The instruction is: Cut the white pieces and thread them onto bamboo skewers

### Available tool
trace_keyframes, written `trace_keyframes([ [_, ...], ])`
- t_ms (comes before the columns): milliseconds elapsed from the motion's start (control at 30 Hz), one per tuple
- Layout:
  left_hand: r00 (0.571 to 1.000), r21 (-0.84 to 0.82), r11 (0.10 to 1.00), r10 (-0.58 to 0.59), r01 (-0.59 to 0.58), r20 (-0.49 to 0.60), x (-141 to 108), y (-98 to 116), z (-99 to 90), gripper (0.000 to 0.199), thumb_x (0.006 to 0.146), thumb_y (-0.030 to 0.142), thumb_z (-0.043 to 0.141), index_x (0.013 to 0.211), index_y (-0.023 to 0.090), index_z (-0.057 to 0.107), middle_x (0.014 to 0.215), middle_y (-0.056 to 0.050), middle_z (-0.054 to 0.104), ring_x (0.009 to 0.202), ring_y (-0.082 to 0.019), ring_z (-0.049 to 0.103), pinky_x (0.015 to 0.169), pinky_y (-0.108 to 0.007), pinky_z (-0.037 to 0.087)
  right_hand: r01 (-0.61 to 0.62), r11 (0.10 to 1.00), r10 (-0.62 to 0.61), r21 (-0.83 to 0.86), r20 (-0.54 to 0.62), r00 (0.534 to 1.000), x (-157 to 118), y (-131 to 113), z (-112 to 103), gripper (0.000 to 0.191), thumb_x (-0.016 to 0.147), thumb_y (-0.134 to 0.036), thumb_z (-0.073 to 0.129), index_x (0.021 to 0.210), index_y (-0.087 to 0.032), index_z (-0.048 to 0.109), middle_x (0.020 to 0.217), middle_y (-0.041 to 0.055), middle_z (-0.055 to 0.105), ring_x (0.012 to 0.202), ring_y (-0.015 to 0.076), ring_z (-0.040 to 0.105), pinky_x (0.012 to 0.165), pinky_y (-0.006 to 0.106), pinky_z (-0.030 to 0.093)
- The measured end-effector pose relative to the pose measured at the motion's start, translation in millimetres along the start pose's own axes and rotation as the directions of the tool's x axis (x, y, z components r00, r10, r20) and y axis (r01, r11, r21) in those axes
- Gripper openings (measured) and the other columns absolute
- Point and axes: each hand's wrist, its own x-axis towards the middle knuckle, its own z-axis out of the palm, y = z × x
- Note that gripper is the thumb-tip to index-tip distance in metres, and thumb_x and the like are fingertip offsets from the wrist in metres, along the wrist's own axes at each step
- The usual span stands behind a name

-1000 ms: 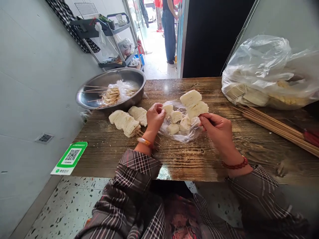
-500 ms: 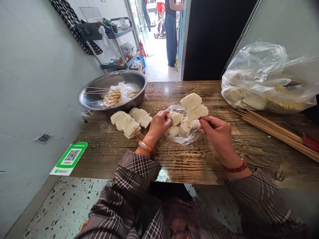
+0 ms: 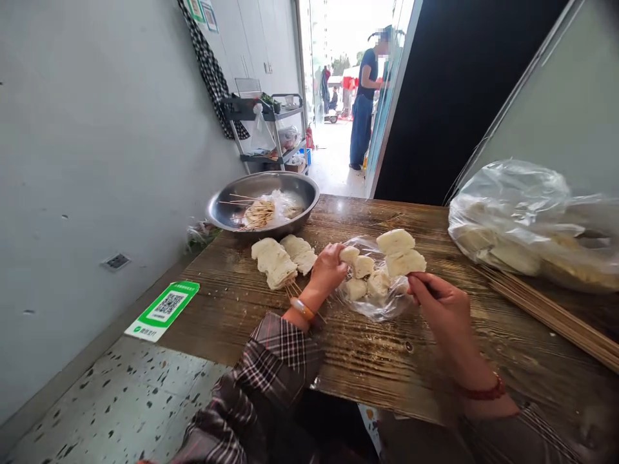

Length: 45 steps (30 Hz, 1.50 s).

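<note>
My right hand [image 3: 442,301] is closed at the lower end of two joined pale, bread-like slices [image 3: 401,252], held up above the table; any stick in the fingers is hidden. My left hand [image 3: 329,272] pinches a small piece of the same pale food [image 3: 349,254]. Below, between my hands, several loose pieces [image 3: 378,282] lie on an opened clear plastic bag [image 3: 380,312]. Left of my left hand rest two finished-looking rows of pale slices on thin skewers, a nearer one [image 3: 275,263] and a farther one [image 3: 300,252].
A steel basin [image 3: 220,212] holding skewers and a plastic bag stands at the back left. A bundle of bamboo skewers [image 3: 551,309] and a large filled plastic bag [image 3: 512,212] lie at right. A green QR card [image 3: 167,306] sits at the table's left edge. A person [image 3: 363,109] stands in the doorway.
The camera view has tilted up and shifted left, so everything sits lower and farther right. My left hand has lifted a piece slightly away from the loose pieces. My right hand keeps its hold.
</note>
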Motion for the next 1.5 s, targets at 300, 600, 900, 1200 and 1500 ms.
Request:
trace_keyframes([
  [300, 0.985, -0.264, 0.964, -0.027, -0.019, -0.172, 2, 0, -0.6, 0.025, 0.069, 0.004, 0.059, 0.090, 0.017, 0.067, 0.102, -0.009, 0.069, 0.101, -0.025, 0.063, 0.097, -0.042, 0.047, -0.015, 0.998, 0.015, 0.062, 0.005, 1.000, 0, 0, 1, 0.022, 0.082, -0.040, 0.074, 0.088, -0.019, 0.079, 0.067, 0.0001, 0.068, 0.055, 0.0122, 0.054, 0.054, 0.026, 0.045],
  [600, 0.988, -0.832, 0.554, -0.139, 0.017, -0.073, -2, 20, -20.9, 0.020, 0.073, 0.015, 0.071, 0.093, 0.017, 0.072, 0.096, -0.005, 0.073, 0.092, -0.017, 0.065, 0.089, -0.032, 0.051, -0.004, 0.997, 0.003, 0.076, 0.011, 1.000, 1, -3, 1, 0.019, 0.082, -0.036, 0.073, 0.088, -0.019, 0.079, 0.067, -0.0001, 0.069, 0.053, 0.0113, 0.054, 0.052, 0.026, 0.045],
  [900, 0.949, -0.964, -0.020, -0.169, 0.266, 0.266, -5, 30, -32.1, 0.018, 0.082, 0.016, 0.070, 0.098, 0.015, 0.064, 0.093, -0.006, 0.074, 0.078, -0.018, 0.073, 0.080, -0.037, 0.061, 0.032, 0.999, -0.036, 0.031, 0.140, 0.989, -3, -12, -1, 0.012, 0.081, -0.031, 0.073, 0.082, -0.020, 0.079, 0.063, -0.0008, 0.068, 0.050, 0.0109, 0.054, 0.048, 0.025, 0.045],
  [1200, 0.961, -0.980, -0.051, -0.195, 0.192, 0.198, -3, 27, -34.2, 0.019, 0.081, 0.015, 0.075, 0.098, 0.012, 0.067, 0.090, -0.007, 0.074, 0.078, -0.015, 0.072, 0.078, -0.029, 0.059, 0.098, 0.993, -0.076, -0.058, 0.305, 0.949, -5, -2, 1, 0.012, 0.083, -0.031, 0.072, 0.084, -0.021, 0.080, 0.070, 0.0021, 0.074, 0.061, 0.0152, 0.063, 0.055, 0.027, 0.049],
  [1500, 0.953, -0.980, -0.043, -0.228, 0.193, 0.198, -2, 24, -32.0, 0.022, 0.078, 0.018, 0.079, 0.096, 0.014, 0.068, 0.093, -0.005, 0.075, 0.080, -0.016, 0.073, 0.084, -0.032, 0.059, 0.160, 0.983, -0.123, -0.087, 0.330, 0.936, -4, 0, 3, 0.014, 0.085, -0.033, 0.070, 0.084, -0.023, 0.080, 0.074, 0.0028, 0.075, 0.066, 0.0178, 0.067, 0.062, 0.030, 0.053],
])
